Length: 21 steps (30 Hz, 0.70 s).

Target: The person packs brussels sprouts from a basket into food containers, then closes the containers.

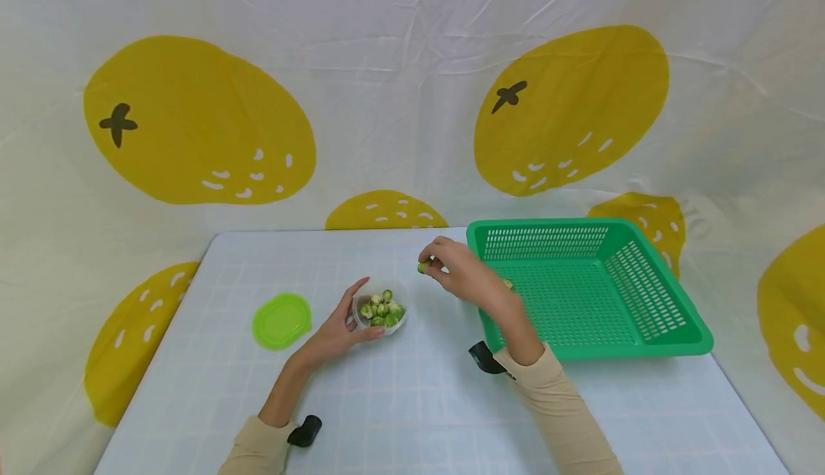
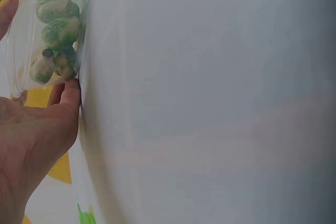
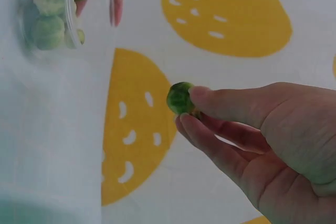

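A clear plastic tub stands on the table with several Brussels sprouts inside. My left hand grips it from the left, thumb on the near side and fingers around the far side. In the left wrist view, sprouts show through the tub wall. Between the thumb and fingertips of my right hand is one small green Brussels sprout, held in the air to the right of the tub and apart from it.
On the right stands a large green plastic basket, partly behind my right forearm; a sprout shows near its left side. A bright green round lid lies left of the tub. A fruit-patterned cloth hangs behind the table.
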{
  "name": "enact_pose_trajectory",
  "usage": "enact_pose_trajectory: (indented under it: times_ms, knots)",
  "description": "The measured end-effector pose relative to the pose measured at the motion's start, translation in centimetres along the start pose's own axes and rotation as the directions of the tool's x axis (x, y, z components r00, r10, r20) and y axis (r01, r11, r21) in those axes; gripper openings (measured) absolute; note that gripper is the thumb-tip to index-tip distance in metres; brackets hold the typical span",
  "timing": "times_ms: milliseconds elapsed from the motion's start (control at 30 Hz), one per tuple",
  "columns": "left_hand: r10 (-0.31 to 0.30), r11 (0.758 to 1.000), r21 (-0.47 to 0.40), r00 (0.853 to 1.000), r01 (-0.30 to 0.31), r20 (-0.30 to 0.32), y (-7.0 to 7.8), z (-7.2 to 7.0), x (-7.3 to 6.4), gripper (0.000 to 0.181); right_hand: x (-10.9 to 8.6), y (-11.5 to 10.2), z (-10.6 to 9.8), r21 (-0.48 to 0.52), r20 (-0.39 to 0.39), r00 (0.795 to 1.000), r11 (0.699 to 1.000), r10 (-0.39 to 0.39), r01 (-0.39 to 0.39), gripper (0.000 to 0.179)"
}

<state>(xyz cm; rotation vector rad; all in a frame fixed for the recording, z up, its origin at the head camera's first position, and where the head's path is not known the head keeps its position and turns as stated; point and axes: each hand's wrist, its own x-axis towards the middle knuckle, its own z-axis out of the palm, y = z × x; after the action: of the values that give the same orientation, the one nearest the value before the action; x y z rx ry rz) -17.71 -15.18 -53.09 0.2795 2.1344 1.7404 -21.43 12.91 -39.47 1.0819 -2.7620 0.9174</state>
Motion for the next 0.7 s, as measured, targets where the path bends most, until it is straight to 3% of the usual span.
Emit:
enact_pose_trajectory:
  times_ms: [700]
  knots:
    - [0.004, 1.0, -0.013, 1.0, -0.004, -0.007, 0.4, 0.1, -0.1, 0.102, 1.4, -0.7, 4.1, 0.031, 0.02, 1.0, 0.999, -0.008, 0.007, 0.012]
